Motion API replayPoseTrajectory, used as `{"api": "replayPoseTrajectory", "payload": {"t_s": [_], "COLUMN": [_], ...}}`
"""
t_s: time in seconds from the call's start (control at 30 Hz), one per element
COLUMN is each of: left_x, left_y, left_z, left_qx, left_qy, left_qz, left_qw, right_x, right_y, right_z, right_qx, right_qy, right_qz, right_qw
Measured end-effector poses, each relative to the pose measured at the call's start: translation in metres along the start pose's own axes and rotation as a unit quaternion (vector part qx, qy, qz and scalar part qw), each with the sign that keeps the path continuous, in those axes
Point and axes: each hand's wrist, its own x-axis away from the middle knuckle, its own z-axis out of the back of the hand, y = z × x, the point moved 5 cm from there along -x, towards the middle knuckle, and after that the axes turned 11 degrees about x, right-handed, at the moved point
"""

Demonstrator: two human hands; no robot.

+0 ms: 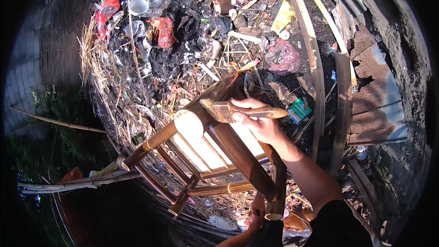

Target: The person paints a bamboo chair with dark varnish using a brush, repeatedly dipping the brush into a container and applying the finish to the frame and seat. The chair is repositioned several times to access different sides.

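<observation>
A flat paintbrush (220, 111) with a worn wooden handle is gripped in my right hand (258, 121), fingers wrapped around the handle. Its pale bristles meet the dark brown bamboo chair-like frame (244, 160), just beside a thick pole's bright cut end (188, 124). Thinner rails and slats join the frame, and sunlight whitens the surface between them. Lower down, my left hand (255, 215) is beside a bamboo leg (275, 208), which partly covers it. Its fingers look curled, but what they hold is hidden.
Dark ground littered with plastic bags, wrappers and dry leaves surrounds the frame. Long split bamboo strips (311, 50) and a rusty metal sheet (375, 96) lie to the right. A white bowl (138, 7) is at the far left, with bamboo poles (77, 185) below.
</observation>
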Motion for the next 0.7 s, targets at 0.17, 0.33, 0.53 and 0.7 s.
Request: {"api": "replayPoseTrajectory", "payload": {"t_s": [0.17, 0.33, 0.53, 0.7], "left_x": [0.000, -0.018, -0.004, -0.005], "left_y": [-0.003, -0.002, -0.014, -0.031], "left_z": [-0.007, 0.011, -0.028, -0.032], "left_qx": [-0.003, -0.032, -0.008, -0.001], "left_qy": [-0.008, 0.009, 0.012, 0.023], "left_qz": [-0.009, -0.033, -0.013, 0.002], "left_qw": [1.000, 0.999, 1.000, 1.000], "right_x": [-0.029, -0.050, 0.026, -0.051], "right_y": [0.028, 0.170, 0.200, 0.160], "right_z": [0.012, 0.054, 0.010, 0.018], "right_qx": [0.072, 0.103, -0.087, 0.005], "right_qy": [0.029, 0.206, 0.261, 0.267], "right_qz": [0.030, -0.134, -0.169, -0.092], "right_qw": [0.997, 0.964, 0.946, 0.959]}}
